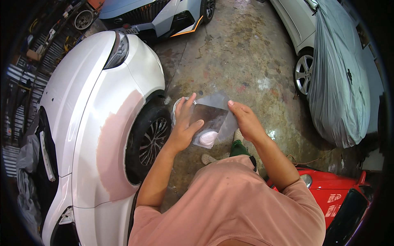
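A flat, dark rectangular plate [219,114] lies against a translucent plastic sheet [230,128] in front of my chest. Near the plate's lower edge sits a pale pink lump [208,137] that looks like putty. My left hand [185,128] grips the plate's left side, thumb on top and fingers partly spread. With the thumb along its upper right edge, my right hand [247,119] holds the plastic sheet; its other fingers are mostly hidden. A white round rim [177,116] shows behind my left fingers; what it belongs to is hidden.
On the left stands a white car [92,96] with a pinkish patch [117,151] around its wheel arch and a dark tyre [137,153]. A blue-grey car [152,18] is ahead, a covered car [338,82] at right, a red car [324,184] at lower right. Concrete floor [238,53] lies between.
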Demonstrator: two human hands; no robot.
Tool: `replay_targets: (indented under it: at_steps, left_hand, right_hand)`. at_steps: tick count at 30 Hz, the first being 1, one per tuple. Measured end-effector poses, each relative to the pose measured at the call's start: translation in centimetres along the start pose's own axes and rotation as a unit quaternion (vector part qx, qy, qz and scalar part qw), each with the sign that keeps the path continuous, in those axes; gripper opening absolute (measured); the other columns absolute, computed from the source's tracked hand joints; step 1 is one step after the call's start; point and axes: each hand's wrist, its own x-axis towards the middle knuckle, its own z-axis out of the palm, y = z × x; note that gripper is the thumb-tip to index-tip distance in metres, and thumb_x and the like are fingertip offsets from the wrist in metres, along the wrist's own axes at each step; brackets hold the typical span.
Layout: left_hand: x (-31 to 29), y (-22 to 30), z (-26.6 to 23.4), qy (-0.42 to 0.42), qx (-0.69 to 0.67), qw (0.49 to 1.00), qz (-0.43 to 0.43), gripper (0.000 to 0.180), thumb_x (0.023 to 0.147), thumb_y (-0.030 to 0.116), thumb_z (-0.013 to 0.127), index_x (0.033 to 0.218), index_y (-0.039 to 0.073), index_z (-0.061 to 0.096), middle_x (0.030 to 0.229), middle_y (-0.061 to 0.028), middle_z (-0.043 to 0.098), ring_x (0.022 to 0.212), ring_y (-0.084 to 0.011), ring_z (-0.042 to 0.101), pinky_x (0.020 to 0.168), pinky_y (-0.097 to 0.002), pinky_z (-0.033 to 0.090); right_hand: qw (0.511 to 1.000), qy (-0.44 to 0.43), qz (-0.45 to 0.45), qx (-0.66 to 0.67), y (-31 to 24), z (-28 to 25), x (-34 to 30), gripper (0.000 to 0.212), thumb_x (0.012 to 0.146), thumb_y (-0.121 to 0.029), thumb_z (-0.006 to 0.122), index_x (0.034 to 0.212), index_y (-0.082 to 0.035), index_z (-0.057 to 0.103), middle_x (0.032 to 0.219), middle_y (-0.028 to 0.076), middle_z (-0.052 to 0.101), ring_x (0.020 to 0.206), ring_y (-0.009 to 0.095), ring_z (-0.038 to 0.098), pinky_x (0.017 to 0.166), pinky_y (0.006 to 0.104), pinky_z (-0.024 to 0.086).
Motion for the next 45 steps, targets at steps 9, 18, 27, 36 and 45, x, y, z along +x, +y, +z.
replay_targets:
  at_steps: [9, 18, 27, 36, 45]
  left_hand:
    - [-1.6, 0.1, 0.2, 0.079, -0.048, 0.996, 0.006, 0.076, 0.093, 0.02, 0.063, 0.159, 0.005, 0.028, 0.161, -0.0127, 0.035, 0.15, -0.032, 0.024, 0.123, -0.0431, 0.015]
    - [-3.7, -2.5, 0.2, 0.175, -0.59, 0.784, -0.087, 0.043, 0.105, 0.024, 0.053, 0.141, -0.001, 0.048, 0.134, -0.0128, 0.061, 0.12, -0.0247, 0.061, 0.106, -0.0392, 0.046]
    - [-4.1, 1.9, -0.4, 0.136, -0.667, 0.722, -0.123, 0.04, 0.105, 0.026, 0.056, 0.137, 0.004, 0.052, 0.127, -0.0082, 0.065, 0.114, -0.0215, 0.064, 0.101, -0.0391, 0.049]
    - [-5.5, 3.6, -1.9, 0.128, -0.564, 0.794, -0.187, 0.045, 0.102, 0.022, 0.061, 0.139, -0.001, 0.05, 0.13, -0.0096, 0.062, 0.117, -0.0194, 0.061, 0.102, -0.037, 0.048]
    - [-5.3, 4.9, -2.9, 0.125, -0.49, 0.847, -0.166, 0.044, 0.1, 0.02, 0.063, 0.136, -0.003, 0.053, 0.127, -0.0103, 0.063, 0.114, -0.0184, 0.062, 0.1, -0.0344, 0.048]
  right_hand:
    - [0.991, 0.067, -0.038, 0.111, -0.4, -0.1, 1.0, 0.042, 0.103, -0.034, 0.056, 0.121, 0.003, 0.065, 0.113, 0.008, 0.069, 0.1, 0.016, 0.064, 0.092, 0.0307, 0.048]
    - [0.995, 0.063, -0.065, 0.041, -1.9, -0.7, -0.5, 0.038, 0.099, -0.018, 0.061, 0.131, 0.003, 0.059, 0.12, 0.01, 0.067, 0.106, 0.016, 0.063, 0.094, 0.0332, 0.05]
    - [0.779, 0.099, -0.396, -0.475, -1.4, -2.1, -0.5, 0.028, 0.081, 0.013, 0.061, 0.102, -0.005, 0.053, 0.128, 0.014, 0.067, 0.119, 0.035, 0.063, 0.104, 0.0465, 0.048]
    - [0.608, 0.044, -0.516, -0.602, -3.9, -2.1, 0.7, 0.033, 0.081, 0.003, 0.066, 0.111, -0.009, 0.063, 0.138, 0.009, 0.063, 0.13, 0.033, 0.056, 0.116, 0.0629, 0.031]
    - [0.558, 0.039, -0.538, -0.63, -3.9, -1.3, 0.6, 0.037, 0.08, -0.007, 0.068, 0.116, -0.014, 0.068, 0.136, 0.005, 0.063, 0.129, 0.029, 0.057, 0.115, 0.0606, 0.034]
